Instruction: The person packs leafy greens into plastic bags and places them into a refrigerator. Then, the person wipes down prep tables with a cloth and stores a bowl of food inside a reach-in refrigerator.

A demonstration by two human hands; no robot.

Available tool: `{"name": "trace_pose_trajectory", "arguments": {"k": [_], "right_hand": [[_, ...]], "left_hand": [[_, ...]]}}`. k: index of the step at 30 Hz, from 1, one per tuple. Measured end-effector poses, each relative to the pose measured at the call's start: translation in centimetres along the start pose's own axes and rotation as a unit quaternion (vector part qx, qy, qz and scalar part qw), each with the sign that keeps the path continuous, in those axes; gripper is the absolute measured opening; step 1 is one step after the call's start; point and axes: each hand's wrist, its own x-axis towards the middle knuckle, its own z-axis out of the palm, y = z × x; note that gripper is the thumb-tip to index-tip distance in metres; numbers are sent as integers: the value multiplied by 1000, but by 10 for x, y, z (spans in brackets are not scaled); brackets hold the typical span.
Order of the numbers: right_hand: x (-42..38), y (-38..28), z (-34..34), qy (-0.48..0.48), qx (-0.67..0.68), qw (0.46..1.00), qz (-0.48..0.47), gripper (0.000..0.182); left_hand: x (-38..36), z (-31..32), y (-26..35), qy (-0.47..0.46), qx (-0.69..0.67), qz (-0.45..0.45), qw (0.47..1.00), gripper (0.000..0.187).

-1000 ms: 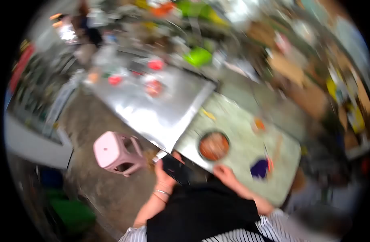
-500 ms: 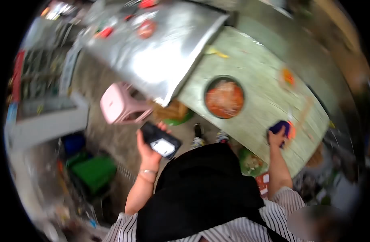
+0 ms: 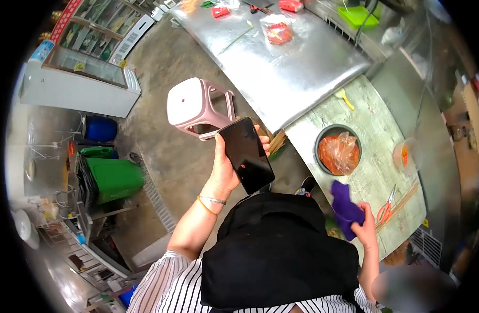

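Observation:
My left hand [image 3: 226,169] is wrapped round a black smartphone [image 3: 247,155], whose dark screen faces up. On the right, my right hand [image 3: 367,225] grips a purple cloth [image 3: 346,208] that hangs at the near edge of the pale table. Just beyond that hand lie orange-handled scissors [image 3: 386,206] and some thin wooden skewers [image 3: 405,201]. Farther up the table sits a dark round bowl [image 3: 318,152] with a clear plastic bag of reddish food [image 3: 339,155] in it.
A steel table [image 3: 297,68] adjoins the pale table [image 3: 383,112], with red packages on it. A pink stool [image 3: 190,101] stands left of the tables. Farther left are a green bin [image 3: 117,179], a blue barrel [image 3: 100,128] and a glass-front cabinet [image 3: 85,70]. A clear tub [image 3: 397,155] sits at the right.
The view has turned and become sharper. The phone's screen now shows, where a lit white patch was before. My right hand has drawn the purple cloth towards the table's near edge.

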Motion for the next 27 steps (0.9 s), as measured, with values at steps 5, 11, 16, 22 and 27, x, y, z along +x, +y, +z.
{"name": "trace_pose_trajectory", "arguments": {"k": [5,11,16,22,27], "right_hand": [[22,-150,56,-98,-174,935,-294,34],[35,-272,174,-39,-72,846,-527,30],[41,-279,269,3,-122,801,-585,27],[19,-275,294,-120,-216,758,-604,35],[3,-276,297,-200,-298,712,-603,49]], "left_hand": [[-15,-13,35,-65,8,21,998,95],[-50,-14,58,-81,43,35,995,89],[-74,-30,68,12,-31,22,999,72],[-81,-73,67,-33,-166,13,986,73],[-85,-75,89,-4,-151,48,987,75]]}}
